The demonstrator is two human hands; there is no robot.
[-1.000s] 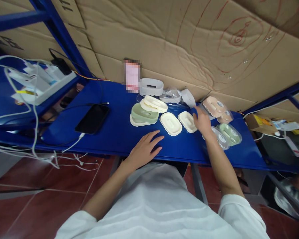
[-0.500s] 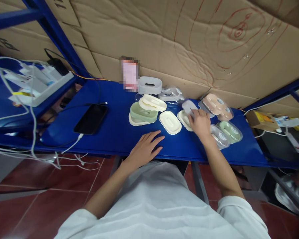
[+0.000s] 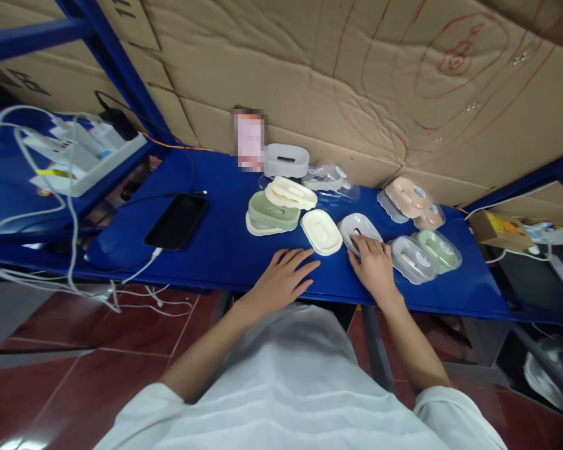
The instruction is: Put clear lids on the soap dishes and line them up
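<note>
My left hand [image 3: 283,278] lies at the front edge of the blue table with its fingers spread, holding nothing. My right hand [image 3: 372,265] has its fingers over the front rim of a pale grey soap dish [image 3: 360,224], thumb at the near side. The fingertips reach into the dish near its slot. Beside it, left of my right hand, a cream oval soap-dish tray [image 3: 322,232] lies flat. Further left, a green soap dish [image 3: 274,211] sits on a cream piece, with another cream tray [image 3: 290,192] leaning over it.
Behind stand a grey soap dish [image 3: 287,161] and clear plastic covers [image 3: 330,178]. Covered dishes in grey [image 3: 413,259], green [image 3: 438,252] and peach [image 3: 407,194] lie to the right. At left are a black phone [image 3: 177,222], white cables and a power strip [image 3: 107,165]. Cardboard [image 3: 281,75] walls the back.
My right hand has come down and toward me, and the pale grey dish now sits where the cream tray showed, covering it. My left hand keeps its place on the table edge.
</note>
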